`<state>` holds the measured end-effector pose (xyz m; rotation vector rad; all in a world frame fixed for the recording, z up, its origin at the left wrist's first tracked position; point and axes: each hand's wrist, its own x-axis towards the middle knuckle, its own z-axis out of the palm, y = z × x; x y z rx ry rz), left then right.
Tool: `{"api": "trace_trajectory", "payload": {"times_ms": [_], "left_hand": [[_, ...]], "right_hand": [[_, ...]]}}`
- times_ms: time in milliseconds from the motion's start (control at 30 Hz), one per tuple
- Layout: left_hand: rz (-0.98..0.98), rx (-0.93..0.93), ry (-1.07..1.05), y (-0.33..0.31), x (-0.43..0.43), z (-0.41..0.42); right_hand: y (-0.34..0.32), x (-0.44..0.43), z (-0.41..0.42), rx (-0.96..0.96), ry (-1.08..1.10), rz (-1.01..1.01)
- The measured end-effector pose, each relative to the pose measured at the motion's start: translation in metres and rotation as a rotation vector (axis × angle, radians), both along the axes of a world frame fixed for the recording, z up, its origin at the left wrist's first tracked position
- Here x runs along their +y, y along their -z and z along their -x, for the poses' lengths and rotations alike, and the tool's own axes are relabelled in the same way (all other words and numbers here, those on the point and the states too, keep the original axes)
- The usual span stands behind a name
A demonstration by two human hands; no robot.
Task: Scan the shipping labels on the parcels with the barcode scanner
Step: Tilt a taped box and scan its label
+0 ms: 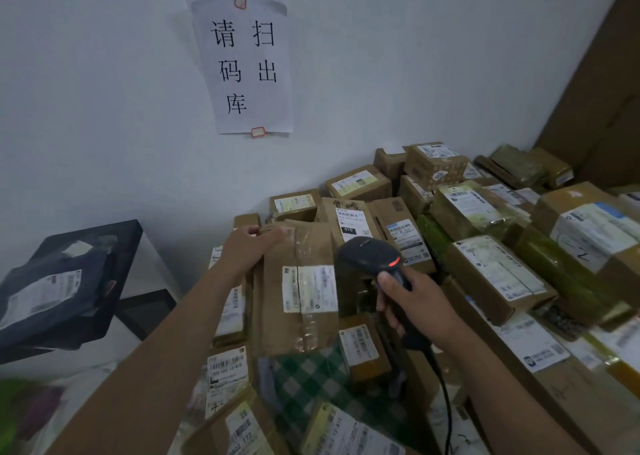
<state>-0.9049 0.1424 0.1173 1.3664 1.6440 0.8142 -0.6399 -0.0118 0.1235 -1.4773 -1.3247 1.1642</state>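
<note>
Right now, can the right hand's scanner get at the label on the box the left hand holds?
Probably yes. The right hand holds the scanner right beside the box; its label lies uncovered, and the left hand grips only the far edge.

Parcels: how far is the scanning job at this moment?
Done: nothing marks any parcel as scanned, so unclear. In hand: the left hand holds the taped parcel by its top edge; the right hand aims the barcode scanner, red light on, towards its label. Left: many labelled parcels around.
</note>
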Motion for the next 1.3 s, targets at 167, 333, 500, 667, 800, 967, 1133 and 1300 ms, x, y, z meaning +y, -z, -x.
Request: {"api": "trace_trajectory", "payload": {"times_ms": [167, 333, 500, 667, 800, 967, 1133, 1300], "left_hand": [[0.051, -0.281, -0.144, -0.017, 0.018, -0.037], [0.05, -0.342, -0.199, -0.03, 0.041, -0.087], [0.051, -0.397, -0.156, -0.033, 0.069, -0.115], [0.072, -0.19, 0.239, -0.021, 0.069, -0.135], [0.085, -0.109, 0.237, -0.006, 0.064, -0.142], [0.125, -0.174, 0.173, 0.003, 0.063, -0.141], [0.11, -0.142, 0.178, -0.002, 0.052, -0.143], [-0.042, 0.002, 0.156, -0.012, 0.028, -0.137]], "right_hand": [[0.002, 0.006, -0.015, 0.107, 0.218, -0.03], [0.008, 0.024, -0.024, 0.122, 0.34, 0.003], [0.014, 0.054, -0.033, 0.317, 0.427, 0.018], [0.019, 0.087, -0.035, 0.41, 0.458, 0.001], [0.026, 0.104, -0.034, 0.082, 0.436, 0.029], [0.022, 0.109, -0.036, 0.017, 0.457, 0.035], [0.017, 0.094, -0.038, 0.156, 0.471, 0.02], [0.005, 0.061, -0.04, 0.046, 0.394, 0.009]]}}
